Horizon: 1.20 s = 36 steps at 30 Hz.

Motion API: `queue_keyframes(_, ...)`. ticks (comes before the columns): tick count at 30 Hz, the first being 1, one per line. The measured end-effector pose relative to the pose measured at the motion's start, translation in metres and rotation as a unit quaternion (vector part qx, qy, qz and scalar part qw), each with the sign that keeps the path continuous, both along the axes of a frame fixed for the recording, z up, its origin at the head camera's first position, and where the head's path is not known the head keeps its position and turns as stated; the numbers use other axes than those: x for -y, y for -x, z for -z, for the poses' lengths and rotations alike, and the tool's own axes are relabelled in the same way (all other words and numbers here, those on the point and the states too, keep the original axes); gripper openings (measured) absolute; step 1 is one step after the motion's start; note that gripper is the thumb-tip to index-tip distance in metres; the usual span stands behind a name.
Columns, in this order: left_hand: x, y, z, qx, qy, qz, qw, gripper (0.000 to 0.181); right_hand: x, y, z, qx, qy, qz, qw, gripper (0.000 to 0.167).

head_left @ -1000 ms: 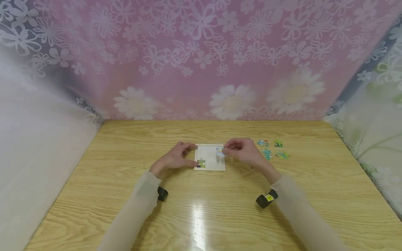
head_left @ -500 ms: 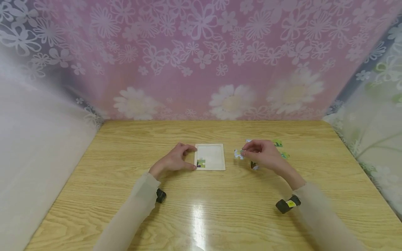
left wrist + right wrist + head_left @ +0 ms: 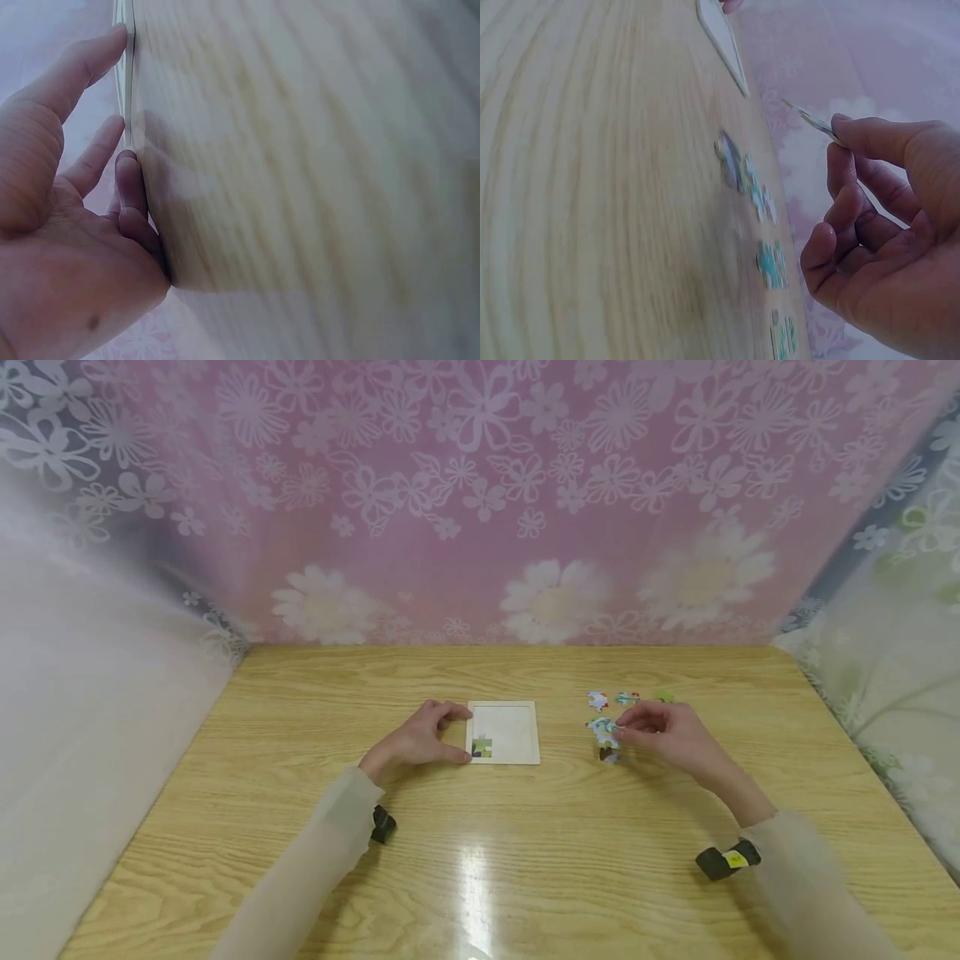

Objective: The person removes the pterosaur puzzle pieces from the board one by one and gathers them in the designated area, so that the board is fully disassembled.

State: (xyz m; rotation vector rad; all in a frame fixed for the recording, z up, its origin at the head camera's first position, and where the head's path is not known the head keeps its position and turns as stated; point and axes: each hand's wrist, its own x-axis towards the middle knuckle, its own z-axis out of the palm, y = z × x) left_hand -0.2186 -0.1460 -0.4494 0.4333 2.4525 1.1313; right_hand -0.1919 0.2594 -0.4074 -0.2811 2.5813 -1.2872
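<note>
A square white puzzle tray (image 3: 513,732) lies on the table, with a green-and-purple jigsaw piece (image 3: 482,748) in its lower left corner. My left hand (image 3: 420,737) rests at the tray's left edge; its thumb and fingertips touch the rim, as the left wrist view (image 3: 82,202) also shows. My right hand (image 3: 671,739) pinches a small light-coloured jigsaw piece (image 3: 817,124) between thumb and forefinger, held above the table. In the head view this piece overlaps loose ones beneath it, so its outline is hard to separate.
Loose jigsaw pieces lie right of the tray: a white-blue one (image 3: 597,700), one with a red spot (image 3: 627,698), a green one (image 3: 663,695) and a dark brown one (image 3: 607,754). My right hand hides others. A flowered curtain (image 3: 480,527) hangs behind the wooden table (image 3: 337,877).
My right hand has moved right, carrying the pinched jigsaw piece from over the tray to above the loose pieces. The left hand stays at the tray's edge.
</note>
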Motion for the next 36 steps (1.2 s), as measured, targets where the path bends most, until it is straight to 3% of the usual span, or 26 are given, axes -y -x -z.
queue_keyframes(13, -0.002, -0.001, -0.001, 0.009, -0.001, -0.010, 0.9999, 0.066, -0.031, -0.007, 0.005, -0.003, -0.050, -0.002, 0.9987, 0.037)
queue_keyframes(23, -0.002, 0.000, -0.003, 0.018, -0.003, -0.012, 0.9997, 0.066, -0.042, -0.005, 0.013, -0.010, -0.075, -0.011, 0.9971, 0.026)
queue_keyframes(36, -0.002, 0.001, -0.003, 0.000, 0.006, 0.007, 1.0000, 0.066, -0.046, 0.000, 0.023, -0.027, -0.120, -0.007, 0.9924, 0.027)
